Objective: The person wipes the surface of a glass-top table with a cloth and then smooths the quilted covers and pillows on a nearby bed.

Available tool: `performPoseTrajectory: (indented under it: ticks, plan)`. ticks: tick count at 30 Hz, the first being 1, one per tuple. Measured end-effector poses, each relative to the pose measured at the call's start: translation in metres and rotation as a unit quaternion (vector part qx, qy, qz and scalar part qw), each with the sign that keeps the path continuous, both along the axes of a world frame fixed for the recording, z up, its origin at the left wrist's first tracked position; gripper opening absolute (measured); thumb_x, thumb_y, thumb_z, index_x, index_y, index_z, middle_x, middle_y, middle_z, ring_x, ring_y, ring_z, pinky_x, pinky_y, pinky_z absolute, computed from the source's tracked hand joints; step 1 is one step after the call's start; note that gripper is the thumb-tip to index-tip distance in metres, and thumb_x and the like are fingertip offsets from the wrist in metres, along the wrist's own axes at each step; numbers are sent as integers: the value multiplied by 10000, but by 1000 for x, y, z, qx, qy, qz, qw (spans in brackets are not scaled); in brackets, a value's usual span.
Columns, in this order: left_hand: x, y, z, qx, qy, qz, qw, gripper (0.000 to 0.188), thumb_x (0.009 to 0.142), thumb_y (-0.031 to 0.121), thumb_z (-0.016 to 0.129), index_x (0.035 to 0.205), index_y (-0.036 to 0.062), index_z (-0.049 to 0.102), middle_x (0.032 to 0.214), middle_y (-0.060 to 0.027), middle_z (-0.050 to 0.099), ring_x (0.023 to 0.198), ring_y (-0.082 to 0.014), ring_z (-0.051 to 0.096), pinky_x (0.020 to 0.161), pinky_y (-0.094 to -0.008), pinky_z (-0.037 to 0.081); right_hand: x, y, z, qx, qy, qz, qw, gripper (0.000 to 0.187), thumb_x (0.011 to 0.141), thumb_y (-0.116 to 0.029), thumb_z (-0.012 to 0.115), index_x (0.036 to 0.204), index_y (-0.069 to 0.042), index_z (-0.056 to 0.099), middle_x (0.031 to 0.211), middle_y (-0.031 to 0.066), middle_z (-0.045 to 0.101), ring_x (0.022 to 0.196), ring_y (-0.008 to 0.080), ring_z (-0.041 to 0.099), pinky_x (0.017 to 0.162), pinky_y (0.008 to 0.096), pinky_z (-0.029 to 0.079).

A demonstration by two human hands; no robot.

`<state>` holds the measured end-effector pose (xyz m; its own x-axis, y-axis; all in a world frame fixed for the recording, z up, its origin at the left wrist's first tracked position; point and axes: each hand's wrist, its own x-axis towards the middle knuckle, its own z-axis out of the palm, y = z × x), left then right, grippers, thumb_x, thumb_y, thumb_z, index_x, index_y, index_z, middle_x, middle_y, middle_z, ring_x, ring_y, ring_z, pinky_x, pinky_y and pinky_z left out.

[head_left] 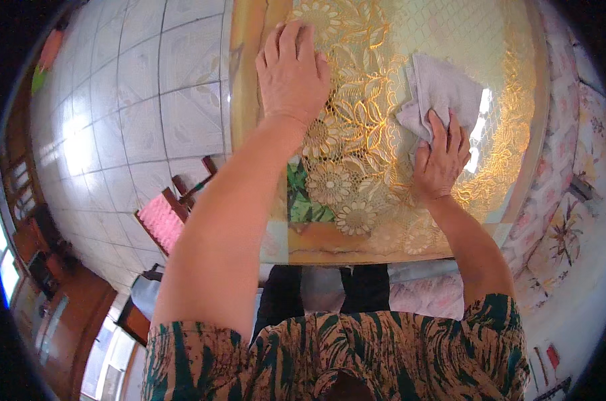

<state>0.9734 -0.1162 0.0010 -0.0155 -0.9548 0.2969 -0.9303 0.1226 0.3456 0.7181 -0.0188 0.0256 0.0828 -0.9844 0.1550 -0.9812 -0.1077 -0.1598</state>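
Note:
A table covered with a gold floral lace cloth (346,180) lies before me, its surface glossy. On its left part rests my left hand (293,73), palm down, fingers stretched forward and slightly bent, holding nothing. Farther right, my right hand (443,157) presses on the near edge of a folded light grey cloth (443,90). Its fingers lie over the fabric, and the thumb is to their left. The cloth spreads flat on the tabletop beyond the fingertips. What lies under the right palm is hidden.
Pale floor tiles (189,60) stretch along the left. A wooden stool or chair with a pink woven pad (161,224) stands near my left forearm. Along the right side runs a seat with pale floral fabric (560,154). Brown wooden furniture (75,321) is at the lower left.

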Motion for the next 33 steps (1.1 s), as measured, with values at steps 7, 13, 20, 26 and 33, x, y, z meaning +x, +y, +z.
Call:
performPoseTrajectory:
  ticks: [7,13,20,26,33]
  plan:
    - [-3,-2,9,45,28,6,999,514,837,283,581,1294,74,475,1358,-96,433,1301,-334,349,1049,-485,282,0,-2,0,10,-13,-12,1000,503,792,-219,515,1294,-202,546,1432,120,413,1205,395,408,1019,524,287]
    - [-3,-1,16,78,35,14,996,541,826,303,587,1282,36,471,1367,-110,412,1307,-356,333,1044,-496,281,7,-2,6,22,-9,-28,999,538,760,-169,507,1295,-196,545,1435,114,413,1223,389,395,1019,517,290]
    - [1,-6,16,84,79,14,993,542,811,279,582,1274,19,475,1373,-122,397,1311,-356,326,1044,-500,280,41,-13,-12,-35,13,-94,995,522,814,-194,509,1336,-209,513,1433,118,411,1199,390,415,986,532,320]
    - [18,-6,13,87,235,-10,968,504,798,89,568,1287,28,463,1336,-142,427,1283,-342,363,1050,-456,293,165,-115,-16,-9,1,-53,999,502,820,-239,564,1320,-248,513,1436,86,401,1197,387,411,965,545,338]
    - [186,90,-26,224,245,15,943,341,692,-36,582,1015,73,580,1082,-145,555,1037,-349,525,908,-440,420,168,-133,-13,-55,0,-3,998,450,871,-250,502,1313,-166,527,1383,156,455,1185,420,410,1018,525,304]
